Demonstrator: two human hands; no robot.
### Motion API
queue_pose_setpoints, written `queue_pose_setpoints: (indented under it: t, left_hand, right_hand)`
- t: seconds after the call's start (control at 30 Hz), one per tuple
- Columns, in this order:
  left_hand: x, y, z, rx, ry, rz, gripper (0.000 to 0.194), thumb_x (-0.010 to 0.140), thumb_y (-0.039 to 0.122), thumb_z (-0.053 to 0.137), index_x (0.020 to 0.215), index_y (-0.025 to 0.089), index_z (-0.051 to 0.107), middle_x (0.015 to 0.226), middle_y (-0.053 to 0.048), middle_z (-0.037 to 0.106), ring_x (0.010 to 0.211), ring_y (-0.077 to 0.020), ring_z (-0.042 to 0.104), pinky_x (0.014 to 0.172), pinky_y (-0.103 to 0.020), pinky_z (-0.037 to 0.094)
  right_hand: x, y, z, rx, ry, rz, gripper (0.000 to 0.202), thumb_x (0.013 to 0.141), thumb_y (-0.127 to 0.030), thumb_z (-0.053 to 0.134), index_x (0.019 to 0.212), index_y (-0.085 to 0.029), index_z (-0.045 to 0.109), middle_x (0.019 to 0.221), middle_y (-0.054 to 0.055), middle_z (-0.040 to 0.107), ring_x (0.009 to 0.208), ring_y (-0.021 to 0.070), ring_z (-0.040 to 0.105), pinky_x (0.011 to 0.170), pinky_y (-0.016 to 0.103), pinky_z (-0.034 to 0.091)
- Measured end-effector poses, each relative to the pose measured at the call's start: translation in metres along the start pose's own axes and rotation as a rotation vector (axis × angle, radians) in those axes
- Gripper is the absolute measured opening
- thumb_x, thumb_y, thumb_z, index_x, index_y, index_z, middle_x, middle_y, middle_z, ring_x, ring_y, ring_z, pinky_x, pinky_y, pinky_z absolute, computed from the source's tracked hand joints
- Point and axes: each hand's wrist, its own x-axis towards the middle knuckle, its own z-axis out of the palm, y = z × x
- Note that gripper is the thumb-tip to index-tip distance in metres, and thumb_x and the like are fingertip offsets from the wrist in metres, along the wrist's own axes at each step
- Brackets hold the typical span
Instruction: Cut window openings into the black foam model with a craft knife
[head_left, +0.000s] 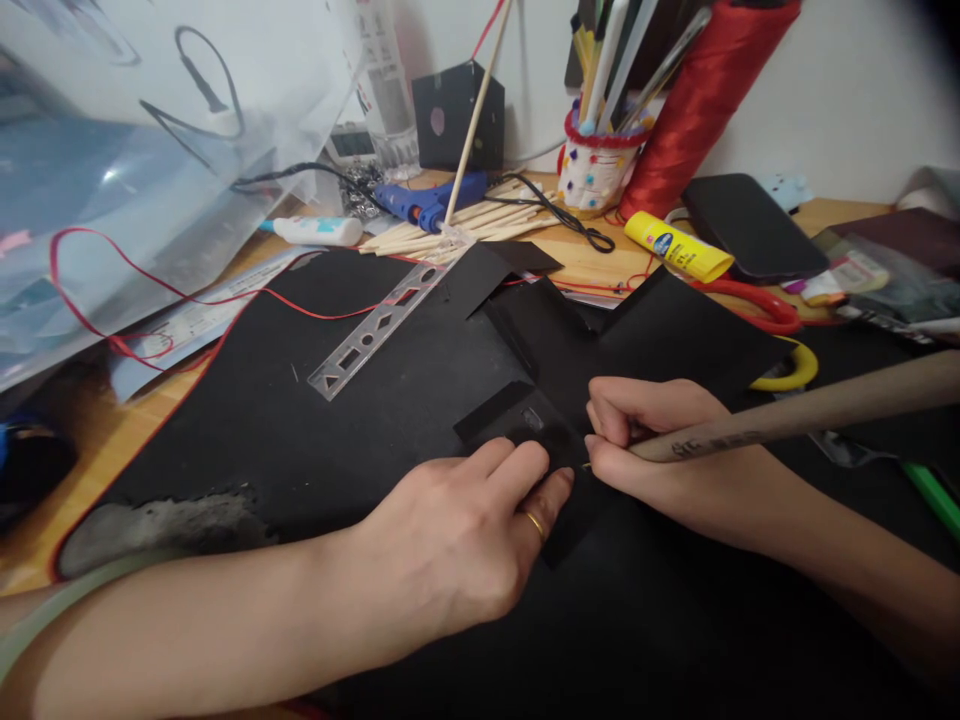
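My left hand, with a gold ring on it, holds down a small black paper piece, its fingers bent and pressed onto it. A small oval mark shows on that piece. Beneath and beyond it spreads a larger black card sheet with creased flaps. My right hand is closed around a thick wooden pencil with dark lettering. The pencil's tip points at the paper's edge, close beside my left fingertips; I cannot tell whether it touches. A clear stencil ruler lies on the dark mat to the left.
On the wooden table lie a blue glue gun, several wooden sticks and a yellow glue stick. Red-and-yellow scissor handles sit to the right. Behind stand a decorated pen cup and a red fabric roll.
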Motion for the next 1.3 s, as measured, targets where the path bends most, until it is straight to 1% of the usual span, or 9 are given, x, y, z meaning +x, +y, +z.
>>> queue_pose_setpoints:
  t: [0.17, 0.33, 0.43, 0.57, 0.9, 1.0, 1.1, 1.2, 1.3]
  left_hand:
    - [-0.001, -0.011, -0.007, -0.154, -0.01, -0.047, 0.034, 0.094, 0.022, 0.023, 0.103, 0.019, 0.056, 0.082, -0.001, 0.053, 0.065, -0.0091, 0.048, 0.05, -0.018, 0.038]
    - [0.005, -0.037, -0.019, -0.051, 0.115, -0.248, 0.019, 0.087, 0.027, 0.044, 0.101, 0.02, 0.055, 0.096, -0.004, 0.053, 0.084, -0.0156, 0.051, 0.068, -0.026, 0.042]
    - [0.011, -0.05, -0.022, -0.091, 0.028, -0.428, 0.021, 0.082, 0.034, 0.05, 0.092, 0.017, 0.054, 0.087, -0.003, 0.056, 0.077, -0.0168, 0.054, 0.065, -0.028, 0.042]
    - [0.016, -0.056, -0.021, -0.469, -0.11, -0.538, 0.018, 0.079, 0.034, 0.053, 0.087, 0.019, 0.052, 0.071, 0.003, 0.057, 0.063, -0.0122, 0.055, 0.054, -0.021, 0.039]
    - [0.004, -0.009, -0.025, -0.62, -0.104, -0.52, 0.003, 0.08, 0.016, 0.044, 0.08, 0.018, 0.046, 0.058, 0.006, 0.052, 0.051, -0.0084, 0.05, 0.049, -0.017, 0.035]
    - [0.002, 0.003, -0.028, -0.738, -0.207, -0.484, 0.008, 0.084, 0.016, 0.038, 0.086, 0.018, 0.046, 0.052, 0.007, 0.051, 0.046, -0.0077, 0.051, 0.048, -0.016, 0.035]
    - [0.005, 0.004, -0.033, -0.565, -0.28, -0.412, 0.012, 0.084, 0.022, 0.043, 0.087, 0.019, 0.054, 0.048, 0.007, 0.05, 0.043, -0.0082, 0.048, 0.044, -0.016, 0.032]
    - [0.01, -0.002, -0.033, -0.366, -0.134, -0.296, 0.015, 0.084, 0.024, 0.047, 0.087, 0.02, 0.061, 0.062, 0.003, 0.058, 0.055, -0.0098, 0.053, 0.051, -0.018, 0.036]
    - [0.012, -0.003, -0.027, -0.323, -0.027, -0.051, 0.023, 0.089, 0.021, 0.041, 0.1, 0.021, 0.061, 0.085, -0.002, 0.06, 0.078, -0.0115, 0.054, 0.066, -0.02, 0.042]
  right_hand:
    - [0.002, 0.004, -0.003, 0.233, 0.084, 0.065, 0.026, 0.068, -0.011, 0.052, 0.055, -0.019, 0.03, 0.051, -0.006, 0.032, 0.048, 0.0062, 0.028, 0.043, 0.022, 0.02]
    - [0.001, 0.009, -0.005, 0.565, 0.24, 0.119, 0.031, 0.074, -0.018, 0.056, 0.057, -0.019, 0.03, 0.051, -0.007, 0.03, 0.047, 0.0057, 0.025, 0.044, 0.023, 0.017]
    - [-0.001, 0.006, -0.008, 0.546, 0.287, 0.13, 0.031, 0.074, -0.023, 0.058, 0.057, -0.019, 0.032, 0.05, -0.007, 0.029, 0.046, 0.006, 0.025, 0.044, 0.024, 0.016]
    - [-0.004, -0.005, -0.017, 0.436, 0.378, 0.112, 0.029, 0.074, -0.029, 0.06, 0.059, -0.019, 0.037, 0.05, -0.006, 0.033, 0.046, 0.0067, 0.028, 0.043, 0.025, 0.018]
    - [-0.02, -0.021, -0.04, 0.289, 0.515, 0.148, 0.02, 0.067, -0.035, 0.065, 0.067, -0.019, 0.052, 0.055, -0.005, 0.046, 0.046, 0.0062, 0.035, 0.042, 0.023, 0.024]
    - [-0.03, -0.02, -0.032, 0.268, 0.454, 0.175, 0.02, 0.067, -0.033, 0.063, 0.065, -0.018, 0.049, 0.054, -0.005, 0.046, 0.047, 0.0065, 0.038, 0.042, 0.022, 0.025]
    - [-0.04, -0.014, -0.019, 0.298, 0.3, 0.207, 0.02, 0.069, -0.025, 0.059, 0.063, -0.018, 0.041, 0.053, -0.007, 0.038, 0.046, 0.0053, 0.032, 0.043, 0.021, 0.022]
    - [-0.045, -0.006, -0.008, 0.296, 0.24, 0.209, 0.02, 0.068, -0.017, 0.053, 0.06, -0.018, 0.035, 0.052, -0.008, 0.033, 0.048, 0.0053, 0.028, 0.044, 0.021, 0.021]
    - [-0.047, 0.0, -0.003, 0.275, 0.203, 0.178, 0.02, 0.068, -0.015, 0.051, 0.059, -0.018, 0.033, 0.054, -0.007, 0.032, 0.05, 0.006, 0.028, 0.045, 0.021, 0.022]
